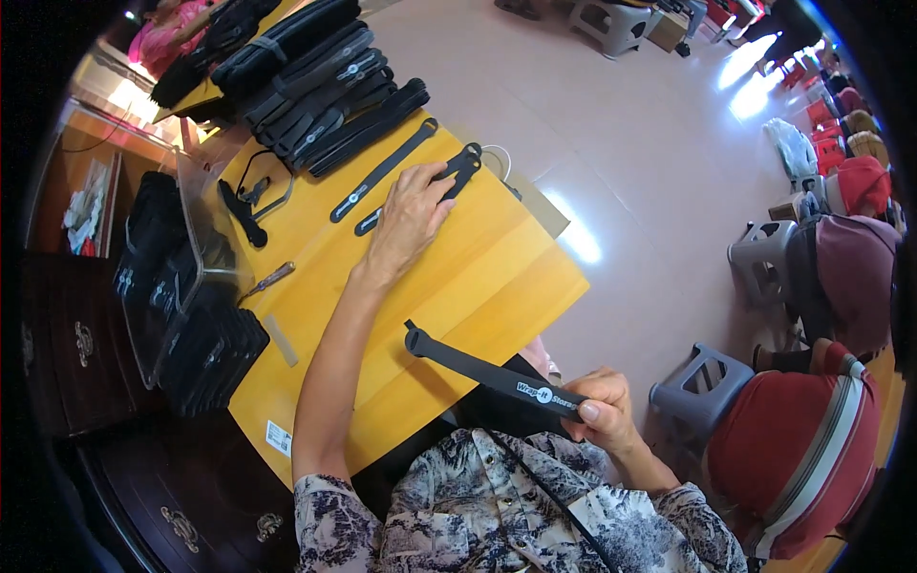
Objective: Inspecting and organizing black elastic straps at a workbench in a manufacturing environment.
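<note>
My right hand [604,413], closed at the table's near edge, pinches one end of a black strap [478,368] with a pale printed label. The strap stretches leftward in the air, and its far end is rounded with a small loop. Farther off, my left hand [409,215] lies over other black straps [462,174] on the table, fingers bent down and gripping near their rounded ends. The hand covers their middle, so how many lie there is hidden. Just left of it, a single black strap [382,172] lies flat and slanted.
Bundled black straps [315,91] are piled at the back of the yellow table [497,258]. A clear bin [191,277] of straps stands left, near a screwdriver [272,279] and a metal clip tool [256,191]. Grey stools [702,387] and a seated person [798,458] are right.
</note>
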Tool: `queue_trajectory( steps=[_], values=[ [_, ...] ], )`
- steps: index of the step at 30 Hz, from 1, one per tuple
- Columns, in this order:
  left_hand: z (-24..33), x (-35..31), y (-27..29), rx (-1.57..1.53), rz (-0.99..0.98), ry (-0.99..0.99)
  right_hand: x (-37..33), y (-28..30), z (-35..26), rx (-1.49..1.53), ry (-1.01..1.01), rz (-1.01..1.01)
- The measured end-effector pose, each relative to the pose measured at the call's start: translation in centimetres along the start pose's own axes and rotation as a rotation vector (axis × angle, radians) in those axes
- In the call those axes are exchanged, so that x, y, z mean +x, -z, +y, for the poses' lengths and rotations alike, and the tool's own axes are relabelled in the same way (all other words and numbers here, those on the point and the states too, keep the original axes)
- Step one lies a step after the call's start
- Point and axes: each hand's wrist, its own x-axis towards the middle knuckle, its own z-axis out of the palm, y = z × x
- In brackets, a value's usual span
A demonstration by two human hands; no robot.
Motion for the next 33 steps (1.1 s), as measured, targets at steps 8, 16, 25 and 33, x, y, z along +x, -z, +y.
queue_trajectory(
  steps=[8,16,25,33],
  values=[
    [0.1,-1.0,-1.4,-0.008,-0.045,0.042,-0.6,1.1,0.4,0.063,-0.044,0.131],
    [-0.2,-1.6,-1.8,0.015,-0.024,0.094,-0.6,1.1,0.9,0.094,0.023,0.089],
    [5.8,-3.9,5.7,-0.384,-0.029,0.224,1.5,-0.8,0.2,0.053,-0.190,-0.158],
    [16.3,-12.2,9.9,-0.611,-0.183,0.315,3.7,-3.3,-0.1,0.007,-0.195,-0.419]
  ],
)
